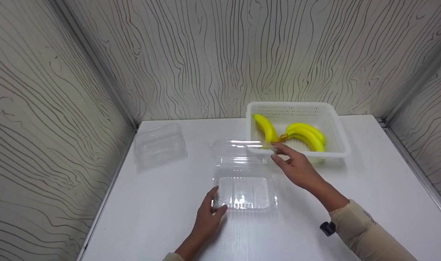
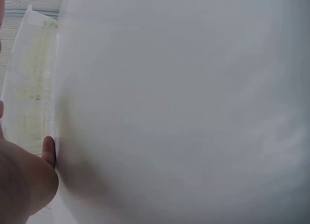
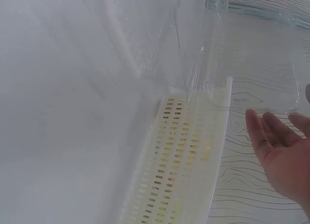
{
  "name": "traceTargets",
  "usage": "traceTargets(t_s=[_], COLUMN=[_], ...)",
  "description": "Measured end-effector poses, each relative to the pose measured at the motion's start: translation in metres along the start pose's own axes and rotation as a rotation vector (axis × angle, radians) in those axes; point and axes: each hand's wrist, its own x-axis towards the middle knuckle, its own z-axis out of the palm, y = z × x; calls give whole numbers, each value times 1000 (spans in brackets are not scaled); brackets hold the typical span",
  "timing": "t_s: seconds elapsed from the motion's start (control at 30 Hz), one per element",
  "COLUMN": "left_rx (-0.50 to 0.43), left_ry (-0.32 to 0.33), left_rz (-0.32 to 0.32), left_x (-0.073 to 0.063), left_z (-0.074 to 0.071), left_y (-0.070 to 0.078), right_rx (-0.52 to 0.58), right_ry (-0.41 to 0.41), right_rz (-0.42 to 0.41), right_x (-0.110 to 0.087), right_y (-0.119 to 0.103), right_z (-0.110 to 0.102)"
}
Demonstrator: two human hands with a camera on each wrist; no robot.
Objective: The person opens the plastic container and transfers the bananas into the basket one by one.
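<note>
A clear plastic clamshell container lies on the white table with its lid raised at the back. My left hand grips the container's near left corner, thumb at the front edge and fingers along the left side. In the left wrist view, a fingertip touches the clear wall. At the lid's right edge is my right hand, its fingers fairly straight and thumb apart from the index finger. The right wrist view shows those fingertips against the lid's edge.
Behind the right hand stands a white slotted basket holding a single yellow banana and a banana bunch. Another clear plastic container sits at the back left. Wood-patterned panels enclose the table's back and sides.
</note>
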Motion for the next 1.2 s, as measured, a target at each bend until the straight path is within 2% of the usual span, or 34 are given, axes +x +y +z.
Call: traceTargets(t_s=[0.13,0.33,0.47,0.8,1.0,1.2], left_rx=[1,9,14,8,16,3], left_ry=[-9,-19,-20,-39,-44,-56], left_rz=[6,18,29,57,18,-11], left_x=[0,0,0,1,3,1], left_z=[-1,-2,-3,-5,-6,-5], left_y=[-1,-2,-2,-4,-5,-4], right_rx=[-40,-142,-193,-190,-189,-225], right_ry=[31,76,70,-6,-90,-135], right_rz=[-59,-200,-238,-248,-168,-103], right_x=[-6,-16,-24,-49,-65,-75], right_y=[0,3,6,22,33,43], right_z=[5,14,21,36,42,48])
